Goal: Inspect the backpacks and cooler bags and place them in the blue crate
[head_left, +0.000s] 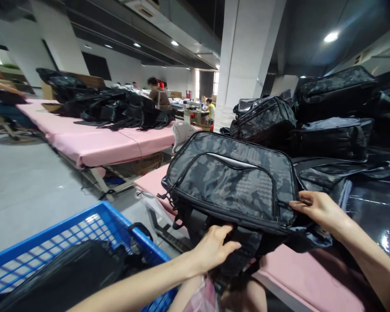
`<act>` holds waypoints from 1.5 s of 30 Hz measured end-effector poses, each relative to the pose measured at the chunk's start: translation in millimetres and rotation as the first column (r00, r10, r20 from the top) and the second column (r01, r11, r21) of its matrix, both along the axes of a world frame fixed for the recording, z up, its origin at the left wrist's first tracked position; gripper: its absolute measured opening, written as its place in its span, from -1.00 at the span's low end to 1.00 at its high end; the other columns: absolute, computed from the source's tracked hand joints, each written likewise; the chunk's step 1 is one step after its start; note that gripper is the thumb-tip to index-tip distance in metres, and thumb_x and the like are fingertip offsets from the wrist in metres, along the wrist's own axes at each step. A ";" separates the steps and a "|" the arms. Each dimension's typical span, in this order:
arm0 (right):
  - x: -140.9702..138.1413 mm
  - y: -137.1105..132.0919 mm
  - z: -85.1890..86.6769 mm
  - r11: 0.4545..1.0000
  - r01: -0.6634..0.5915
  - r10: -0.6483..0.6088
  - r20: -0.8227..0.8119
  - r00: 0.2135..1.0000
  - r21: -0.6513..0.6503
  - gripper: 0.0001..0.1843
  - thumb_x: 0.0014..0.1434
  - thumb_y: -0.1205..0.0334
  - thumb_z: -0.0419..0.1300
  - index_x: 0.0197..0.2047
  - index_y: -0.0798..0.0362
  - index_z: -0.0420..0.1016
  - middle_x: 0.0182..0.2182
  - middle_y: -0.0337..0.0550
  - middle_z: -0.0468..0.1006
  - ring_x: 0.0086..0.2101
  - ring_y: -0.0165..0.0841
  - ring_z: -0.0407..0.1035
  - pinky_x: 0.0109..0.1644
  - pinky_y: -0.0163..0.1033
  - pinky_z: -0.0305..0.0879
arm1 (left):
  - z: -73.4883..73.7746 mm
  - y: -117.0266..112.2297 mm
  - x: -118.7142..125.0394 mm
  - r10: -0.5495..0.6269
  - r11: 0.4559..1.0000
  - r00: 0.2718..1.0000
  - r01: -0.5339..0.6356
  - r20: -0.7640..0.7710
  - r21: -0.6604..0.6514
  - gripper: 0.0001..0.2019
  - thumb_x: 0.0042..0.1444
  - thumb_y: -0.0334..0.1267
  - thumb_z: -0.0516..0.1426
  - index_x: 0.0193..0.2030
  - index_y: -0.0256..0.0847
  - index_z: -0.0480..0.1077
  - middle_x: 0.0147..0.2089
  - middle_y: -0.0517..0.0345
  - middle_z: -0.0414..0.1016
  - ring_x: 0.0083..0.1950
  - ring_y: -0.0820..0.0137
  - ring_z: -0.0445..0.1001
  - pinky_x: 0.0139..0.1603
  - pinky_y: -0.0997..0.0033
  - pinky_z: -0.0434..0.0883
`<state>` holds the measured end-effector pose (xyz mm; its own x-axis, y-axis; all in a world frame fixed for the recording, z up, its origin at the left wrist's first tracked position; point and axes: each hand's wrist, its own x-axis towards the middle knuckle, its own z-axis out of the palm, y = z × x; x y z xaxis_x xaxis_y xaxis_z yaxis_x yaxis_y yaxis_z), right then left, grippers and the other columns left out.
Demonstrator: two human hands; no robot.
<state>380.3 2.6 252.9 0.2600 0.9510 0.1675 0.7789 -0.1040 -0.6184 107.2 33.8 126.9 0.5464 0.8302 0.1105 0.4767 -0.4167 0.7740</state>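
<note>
A dark camouflage backpack [227,182] lies tilted in front of me, its patterned front panel facing up. A curved zipper runs round its front pocket, which gapes slightly at the top and shows a pale lining. My left hand [212,248] grips the bag's near side under the edge, thumb apart, fingertips partly hidden by black fabric. At the bag's right edge, my right hand [316,210] is closed in a pinch on what looks like a dark zipper pull [283,203]. A small dark bit also shows between those fingers; its kind is unclear.
Several bags [263,119] are piled on the right, beside glossy black material [373,212]. A blue plastic crate [104,212] with black items stands at lower left. Behind it, a long pink-covered table [117,145] bears black bags. A pillar [243,56] and other people stand or sit farther back.
</note>
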 end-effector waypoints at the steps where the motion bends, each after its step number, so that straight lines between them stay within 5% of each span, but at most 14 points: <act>1: -2.4 -3.5 -1.0 1.000 0.000 0.003 -0.184 0.983 0.015 -0.52 -0.32 -0.14 0.34 -0.64 0.04 0.23 -0.71 -0.33 0.17 -0.66 -0.52 0.01 -0.59 -0.34 -0.13 | -1.9 -0.4 0.3 -0.011 1.000 1.000 0.011 0.003 0.006 -0.81 0.06 -0.12 0.13 -0.34 -0.22 0.38 -0.48 0.18 0.37 -0.38 0.35 0.36 -0.27 0.42 0.28; 5: -12.0 -7.8 -5.8 0.989 0.121 -0.022 -0.721 0.693 0.087 -0.46 -0.45 0.02 0.45 -0.44 0.08 0.32 -0.70 -0.47 0.06 -0.70 -0.65 -0.18 -0.66 -0.42 -0.27 | -7.2 4.4 1.1 -0.004 0.997 1.000 0.003 0.007 0.082 -0.81 0.08 -0.16 0.13 -0.29 -0.25 0.39 -0.44 0.16 0.40 -0.34 0.35 0.39 -0.23 0.40 0.33; 10: -19.5 0.8 -14.0 0.985 0.117 0.044 -0.845 0.534 0.125 -0.49 -0.52 0.19 0.49 -0.48 0.10 0.33 -0.73 -0.50 0.06 -0.72 -0.69 -0.17 -0.69 -0.46 -0.22 | -2.0 12.9 -2.1 -0.037 0.974 0.999 0.036 0.000 0.224 -0.81 0.08 -0.23 0.16 -0.21 -0.29 0.36 -0.29 0.10 0.47 -0.26 0.35 0.45 -0.19 0.41 0.38; 14: -10.9 19.2 -18.3 0.964 0.205 0.024 -0.823 0.567 0.169 -0.49 -0.43 0.12 0.47 -0.35 0.09 0.45 -0.74 -0.46 0.12 -0.74 -0.66 -0.15 -0.69 -0.40 -0.23 | 10.0 3.0 -14.2 0.000 0.874 0.992 0.061 -0.127 0.482 -0.85 0.15 -0.27 0.10 -0.19 -0.30 0.35 -0.23 0.01 0.48 -0.22 0.27 0.48 -0.24 0.35 0.40; 17: -0.7 44.8 -22.6 0.938 0.259 -0.041 -0.666 0.745 0.232 -0.49 -0.30 -0.02 0.39 -0.31 0.13 0.48 -0.69 -0.28 0.29 -0.73 -0.55 0.02 -0.67 -0.32 -0.12 | 24.5 -10.0 -20.3 0.024 0.834 0.988 0.063 -0.150 0.549 -0.80 0.23 -0.29 -0.05 -0.22 -0.30 0.37 -0.33 -0.01 0.49 -0.29 0.25 0.49 -0.26 0.30 0.39; 19: 3.4 59.3 -24.6 0.913 0.275 -0.092 -0.504 0.859 0.302 -0.51 -0.20 -0.07 0.33 -0.30 0.14 0.51 -0.59 -0.12 0.42 -0.61 -0.39 0.25 -0.58 -0.24 0.06 | 36.9 -14.0 -19.6 -0.066 0.921 0.997 0.074 -0.035 0.383 -0.77 0.23 -0.29 -0.08 -0.19 -0.29 0.37 -0.33 -0.01 0.51 -0.32 0.29 0.50 -0.28 0.33 0.38; 21: 4.4 64.0 -24.9 0.884 0.291 -0.142 -0.382 0.913 0.366 -0.55 -0.13 -0.06 0.30 -0.24 0.09 0.53 -0.38 -0.02 0.52 -0.33 -0.21 0.41 -0.33 -0.15 0.23 | 49.3 -10.7 -16.2 -0.139 0.990 0.968 0.136 0.207 0.032 -0.80 0.19 -0.28 -0.04 -0.16 -0.30 0.34 -0.29 -0.01 0.53 -0.37 0.37 0.50 -0.34 0.42 0.36; 23: 1.6 56.4 -25.6 0.850 0.282 -0.207 -0.210 0.956 0.445 -0.51 -0.06 -0.07 0.26 -0.10 0.02 0.51 -0.15 -0.01 0.51 -0.07 -0.10 0.35 -0.06 -0.10 0.19 | 59.6 -1.5 -12.3 -0.100 0.921 0.871 0.264 0.480 -0.287 -0.83 0.12 -0.26 0.04 -0.20 -0.32 0.32 -0.29 -0.02 0.54 -0.44 0.44 0.48 -0.40 0.49 0.32; 25: -6.4 38.9 -30.6 0.809 0.237 -0.273 -0.014 0.962 0.538 -0.42 0.02 -0.12 0.20 0.07 -0.04 0.40 -0.04 -0.02 0.46 -0.01 -0.07 0.31 0.02 -0.08 0.16 | 66.3 9.4 -9.6 -0.024 0.819 0.752 0.393 0.659 -0.419 -0.81 0.03 -0.23 0.12 -0.28 -0.35 0.32 -0.32 -0.05 0.53 -0.47 0.45 0.47 -0.43 0.52 0.29; 28: -29.6 7.1 -50.1 0.771 0.128 -0.282 0.154 0.947 0.623 -0.34 0.06 -0.20 0.12 0.15 -0.03 0.29 -0.09 0.00 0.49 -0.19 -0.15 0.43 -0.20 -0.14 0.29 | 70.6 20.0 -8.5 0.021 0.735 0.654 0.503 0.756 -0.455 -0.75 -0.08 -0.18 0.22 -0.39 -0.36 0.33 -0.35 -0.06 0.53 -0.47 0.42 0.49 -0.47 0.53 0.27; 32: -67.7 -16.1 -80.4 0.794 -0.143 -0.093 0.351 0.932 0.591 -0.52 0.17 -0.15 0.00 -0.04 0.03 0.37 -0.26 -0.10 0.54 -0.44 -0.35 0.44 -0.44 -0.29 0.27 | 70.5 21.5 -10.2 0.064 0.707 0.639 0.514 0.766 -0.487 -0.67 -0.16 -0.14 0.29 -0.41 -0.34 0.32 -0.38 -0.03 0.53 -0.47 0.40 0.50 -0.46 0.52 0.28; 38: -84.1 -7.2 -90.4 0.738 -0.196 0.026 0.263 0.964 0.646 -0.69 0.16 0.02 0.13 -0.11 0.03 0.40 -0.28 -0.18 0.54 -0.36 -0.40 0.45 -0.32 -0.36 0.32 | 57.5 29.1 -18.9 0.033 0.664 0.773 0.457 0.634 -0.592 -0.55 -0.26 -0.02 0.35 -0.37 -0.37 0.41 -0.42 0.03 0.50 -0.45 0.45 0.46 -0.38 0.47 0.31; 41: -79.7 -4.2 -90.3 0.740 -0.179 0.044 0.219 0.975 0.648 -0.68 0.14 0.03 0.16 -0.11 0.03 0.43 -0.28 -0.18 0.54 -0.34 -0.39 0.45 -0.30 -0.35 0.32 | 53.4 30.8 -22.0 0.120 0.694 0.828 0.324 0.547 -0.642 -0.57 -0.43 -0.16 0.41 -0.42 -0.37 0.43 -0.55 0.15 0.45 -0.51 0.51 0.39 -0.41 0.50 0.26; 45: -79.2 -10.1 -85.7 0.694 -0.197 0.054 0.222 0.973 0.693 -0.73 0.12 0.12 0.21 -0.11 0.03 0.45 -0.26 -0.16 0.54 -0.33 -0.37 0.44 -0.27 -0.33 0.32 | 62.0 21.6 -13.7 0.263 0.802 0.660 0.257 0.704 -0.540 -0.64 -0.43 -0.25 0.40 -0.46 -0.36 0.43 -0.52 0.21 0.44 -0.49 0.58 0.34 -0.37 0.53 0.24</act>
